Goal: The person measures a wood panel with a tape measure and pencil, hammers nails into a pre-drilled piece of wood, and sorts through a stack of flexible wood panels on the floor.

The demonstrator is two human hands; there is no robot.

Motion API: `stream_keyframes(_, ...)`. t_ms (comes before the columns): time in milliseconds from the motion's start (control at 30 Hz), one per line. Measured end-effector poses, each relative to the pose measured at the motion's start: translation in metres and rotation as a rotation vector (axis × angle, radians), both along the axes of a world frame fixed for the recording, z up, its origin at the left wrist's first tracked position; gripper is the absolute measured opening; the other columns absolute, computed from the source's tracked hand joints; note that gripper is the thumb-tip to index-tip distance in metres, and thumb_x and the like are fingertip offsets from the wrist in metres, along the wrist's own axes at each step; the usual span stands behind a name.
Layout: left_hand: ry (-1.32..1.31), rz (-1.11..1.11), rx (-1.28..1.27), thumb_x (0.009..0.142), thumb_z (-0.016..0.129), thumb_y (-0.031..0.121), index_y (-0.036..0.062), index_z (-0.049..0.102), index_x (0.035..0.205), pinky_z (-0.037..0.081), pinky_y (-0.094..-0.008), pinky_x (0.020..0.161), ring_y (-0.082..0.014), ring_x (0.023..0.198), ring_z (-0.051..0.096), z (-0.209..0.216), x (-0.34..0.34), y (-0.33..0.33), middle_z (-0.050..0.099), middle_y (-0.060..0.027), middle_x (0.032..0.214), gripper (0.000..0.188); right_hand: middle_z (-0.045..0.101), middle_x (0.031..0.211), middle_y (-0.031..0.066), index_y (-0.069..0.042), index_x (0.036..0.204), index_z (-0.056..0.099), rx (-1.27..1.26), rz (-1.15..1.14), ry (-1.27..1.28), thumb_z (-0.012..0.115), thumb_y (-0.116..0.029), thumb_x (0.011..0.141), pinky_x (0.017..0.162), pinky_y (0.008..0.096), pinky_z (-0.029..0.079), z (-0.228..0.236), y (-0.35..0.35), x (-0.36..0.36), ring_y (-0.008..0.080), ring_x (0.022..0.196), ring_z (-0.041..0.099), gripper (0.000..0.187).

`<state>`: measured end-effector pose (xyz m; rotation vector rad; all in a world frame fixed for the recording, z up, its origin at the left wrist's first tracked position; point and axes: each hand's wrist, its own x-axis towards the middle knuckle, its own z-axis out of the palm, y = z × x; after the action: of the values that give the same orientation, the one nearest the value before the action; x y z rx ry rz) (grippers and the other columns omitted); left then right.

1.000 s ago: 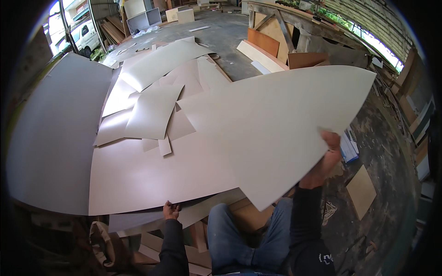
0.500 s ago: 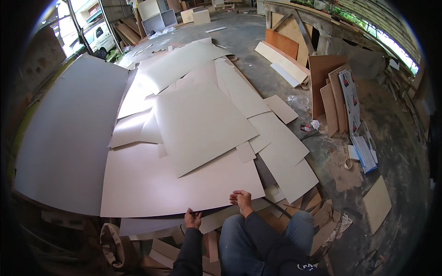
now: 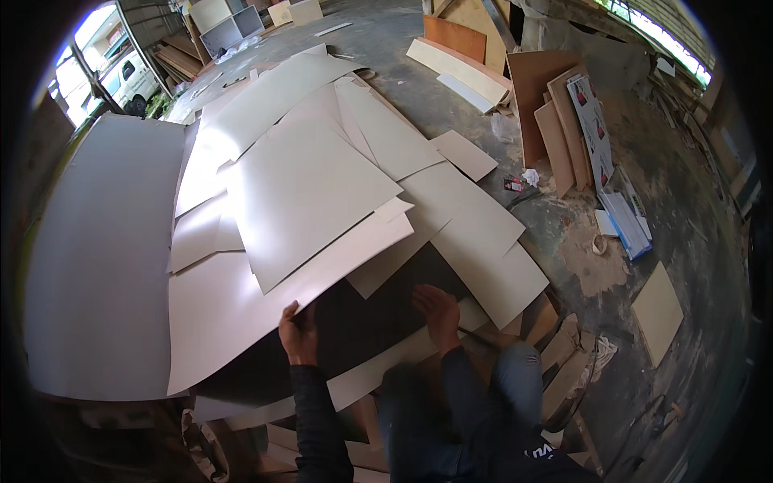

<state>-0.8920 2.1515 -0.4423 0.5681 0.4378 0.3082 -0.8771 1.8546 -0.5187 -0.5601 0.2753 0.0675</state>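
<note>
My left hand [image 3: 299, 334] is closed on the near edge of a large pale pinkish laminate sheet [image 3: 213, 314], thumb on top, and that edge is raised and bowed upward. Several smaller off-white sheets lie on it, the largest being a square-cornered sheet [image 3: 314, 193]. Beneath the lifted edge shows a dark brown surface [image 3: 366, 326]. My right hand [image 3: 439, 315] hovers over this dark surface, fingers stretched out and slightly blurred, holding nothing. More off-white sheets [image 3: 491, 266] overlap at the right of the pile.
A big grey-white panel [image 3: 101, 258] stands along the left. Brown boards [image 3: 555, 145] lean upright at the right, near a roll of tape [image 3: 599, 245] on the floor. A cream board [image 3: 658, 314] lies at the far right. Offcuts [image 3: 564, 362] crowd around my knees.
My left hand has moved left and up, lifting the pinkish sheet's near edge and exposing the dark surface. The right hand has moved forward and right, its fingers now straighter. The view has shifted.
</note>
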Motion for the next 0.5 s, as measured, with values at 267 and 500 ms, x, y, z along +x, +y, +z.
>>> stream_keyframes(267, -0.355, -0.047, 0.148, 0.084, 0.045, -0.011, -0.0216, 0.044, 0.105, 0.046, -0.0379, 0.101, -0.0428, 0.119, 0.044, 0.169, 0.081, 0.054, 0.048, -0.0294, 0.12, 0.024, 0.056, 0.1, 0.0127, 0.003, 0.111, 0.051, -0.714, 0.104, 0.089, 0.052, -0.017, 0.089, 0.095, 0.0416, 0.043, -0.107, 0.025, 0.077, 0.026, 0.093, 0.056, 0.03)
stream_keyframes(500, -0.332, -0.024, -0.093, 0.086, 0.042, -0.01, -0.0228, 0.037, 0.113, 0.045, -0.0374, 0.102, -0.0453, 0.119, 0.042, 0.208, 0.074, 0.083, 0.044, -0.0336, 0.121, 0.03, 0.031, 0.132, 0.0294, 0.014, 0.13, 0.02, -0.45, 0.043, 0.548, 0.063, -0.025, 0.086, 0.099, 0.0412, 0.039, -0.061, 0.099, 0.136, 0.0379, 0.124, 0.038, 0.072)
